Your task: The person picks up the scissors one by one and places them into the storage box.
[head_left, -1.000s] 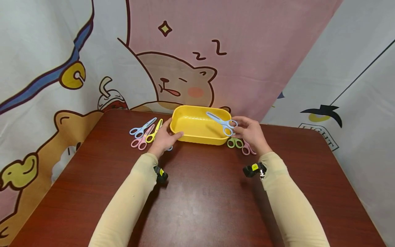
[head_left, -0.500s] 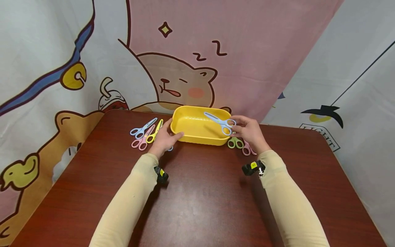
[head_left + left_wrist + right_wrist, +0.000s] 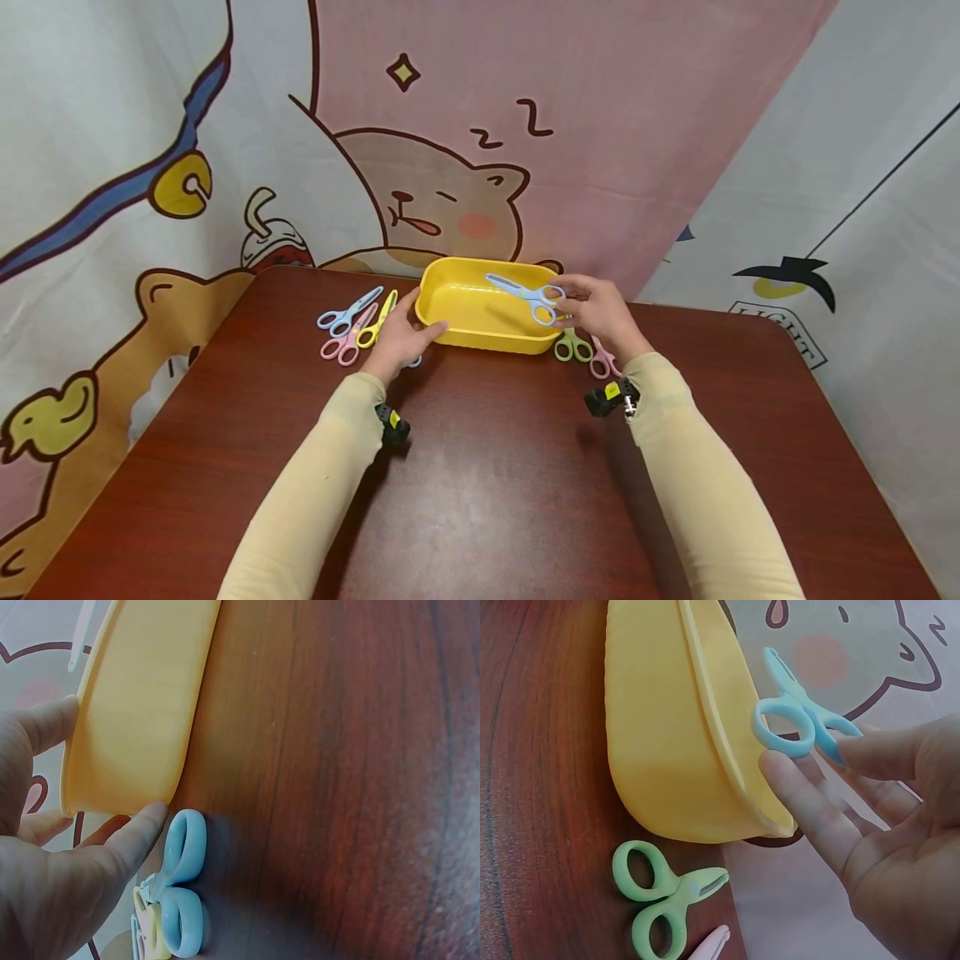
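Note:
A yellow plastic basin (image 3: 480, 337) stands at the back of the table. My left hand (image 3: 400, 333) holds its left end, thumb at the front rim and fingers around the end wall, as the left wrist view also shows. Over the basin's right side, my right hand (image 3: 596, 310) pinches light blue scissors (image 3: 531, 296) by the handle loops, blades pointing left. In the right wrist view these blue scissors (image 3: 799, 697) are above the rim. Green scissors (image 3: 573, 344) and pink scissors (image 3: 602, 360) lie below my right hand.
Left of the basin lie blue scissors (image 3: 349, 311), pink scissors (image 3: 348, 337) and yellow scissors (image 3: 377, 321). Another blue pair (image 3: 184, 922) is partly hidden by my left hand. A printed curtain (image 3: 600, 150) hangs behind the table (image 3: 495, 467).
My right hand has moved slightly left with the blue scissors, bringing them farther over the basin. My left hand and the basin have stayed in place.

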`<state>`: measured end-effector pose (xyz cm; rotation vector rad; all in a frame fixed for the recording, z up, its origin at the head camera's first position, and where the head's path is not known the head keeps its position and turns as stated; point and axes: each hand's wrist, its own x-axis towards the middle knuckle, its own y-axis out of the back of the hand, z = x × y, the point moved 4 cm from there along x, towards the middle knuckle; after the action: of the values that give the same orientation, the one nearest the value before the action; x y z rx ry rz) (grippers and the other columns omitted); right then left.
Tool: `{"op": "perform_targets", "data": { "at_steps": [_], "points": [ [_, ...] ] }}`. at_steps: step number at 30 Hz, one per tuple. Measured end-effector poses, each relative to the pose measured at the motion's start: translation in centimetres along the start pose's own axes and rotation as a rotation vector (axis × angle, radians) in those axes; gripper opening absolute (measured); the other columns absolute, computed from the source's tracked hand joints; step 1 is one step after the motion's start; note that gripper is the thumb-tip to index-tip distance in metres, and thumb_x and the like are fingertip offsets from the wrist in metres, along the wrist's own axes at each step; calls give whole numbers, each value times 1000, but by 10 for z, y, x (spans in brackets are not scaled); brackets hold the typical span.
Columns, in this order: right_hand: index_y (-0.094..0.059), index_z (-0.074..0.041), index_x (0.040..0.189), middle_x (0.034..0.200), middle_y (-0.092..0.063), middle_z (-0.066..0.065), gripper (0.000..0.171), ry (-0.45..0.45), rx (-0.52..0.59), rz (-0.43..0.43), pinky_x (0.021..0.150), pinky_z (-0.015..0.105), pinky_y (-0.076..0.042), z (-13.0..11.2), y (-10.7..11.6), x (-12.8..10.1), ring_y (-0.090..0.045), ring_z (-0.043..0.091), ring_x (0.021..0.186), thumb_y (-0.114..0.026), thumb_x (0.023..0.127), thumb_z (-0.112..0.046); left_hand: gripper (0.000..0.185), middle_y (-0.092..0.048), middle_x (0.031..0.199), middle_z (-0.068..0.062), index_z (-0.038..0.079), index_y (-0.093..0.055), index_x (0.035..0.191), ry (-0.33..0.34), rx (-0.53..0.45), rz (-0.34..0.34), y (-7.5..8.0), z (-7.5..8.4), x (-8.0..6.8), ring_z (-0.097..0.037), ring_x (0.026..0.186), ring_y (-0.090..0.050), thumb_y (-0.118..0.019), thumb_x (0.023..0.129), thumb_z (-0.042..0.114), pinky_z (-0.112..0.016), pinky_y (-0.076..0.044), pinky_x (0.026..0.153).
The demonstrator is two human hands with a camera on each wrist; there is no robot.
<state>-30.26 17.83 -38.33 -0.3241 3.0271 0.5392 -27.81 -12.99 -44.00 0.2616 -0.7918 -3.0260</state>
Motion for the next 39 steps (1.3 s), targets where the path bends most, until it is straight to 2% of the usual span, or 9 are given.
{"op": "perform_targets", "data": {
  "at_steps": [3, 10, 15, 20, 24, 29, 39],
  "points": [
    [-60, 2, 140, 132, -64, 29, 40, -17, -15, -18, 83, 41, -63, -2, -1, 2, -68, 37, 105, -60, 100, 4, 89, -29, 168, -14, 14, -23, 166, 0, -8, 0, 0, 1, 0, -33, 147, -39, -75, 96, 33, -45, -36, 121],
    [-59, 3, 140, 133, -63, 28, 40, -57, 11, -62, 92, 50, -59, -9, -3, 4, -65, 46, 109, -60, 100, 5, 89, -29, 167, -14, 14, -22, 166, 3, -4, 4, -1, 1, 1, -33, 147, -40, -75, 96, 33, -46, -37, 120],
    [-58, 5, 139, 132, -63, 30, 40, -52, 10, -89, 91, 49, -60, -12, -4, 8, -65, 42, 104, -57, 99, 7, 89, -29, 168, -14, 15, -22, 166, 6, 4, 3, 0, 1, 1, -34, 147, -38, -74, 96, 33, -47, -36, 121],
    [-57, 5, 140, 133, -62, 30, 42, -46, -36, -123, 87, 46, -61, -13, -4, 14, -67, 39, 102, -55, 98, 8, 89, -29, 168, -14, 16, -22, 166, 14, -4, 3, 0, 1, 0, -34, 146, -41, -75, 96, 34, -47, -37, 120],
    [-58, 5, 140, 132, -62, 30, 44, -59, -47, -146, 91, 51, -60, -12, -6, 18, -68, 37, 102, -56, 96, 9, 89, -28, 168, -13, 16, -21, 166, 18, -8, -2, 0, 1, 0, -34, 147, -40, -74, 96, 34, -47, -36, 121],
    [-61, 5, 136, 128, -63, 29, 45, -62, -59, -166, 90, 50, -60, -11, -7, 20, -70, 32, 96, -56, 92, 11, 89, -28, 168, -14, 15, -22, 166, 14, -5, -1, 0, 1, -1, -34, 148, -38, -75, 96, 35, -47, -35, 121],
    [-64, 3, 133, 128, -65, 26, 41, -91, -103, -210, 87, 47, -62, -9, -10, 26, -70, 36, 100, -55, 93, 9, 90, -29, 167, -15, 15, -23, 166, 5, -13, 0, 0, -1, 0, -34, 145, -41, -75, 96, 33, -47, -36, 121]
  ]
}}
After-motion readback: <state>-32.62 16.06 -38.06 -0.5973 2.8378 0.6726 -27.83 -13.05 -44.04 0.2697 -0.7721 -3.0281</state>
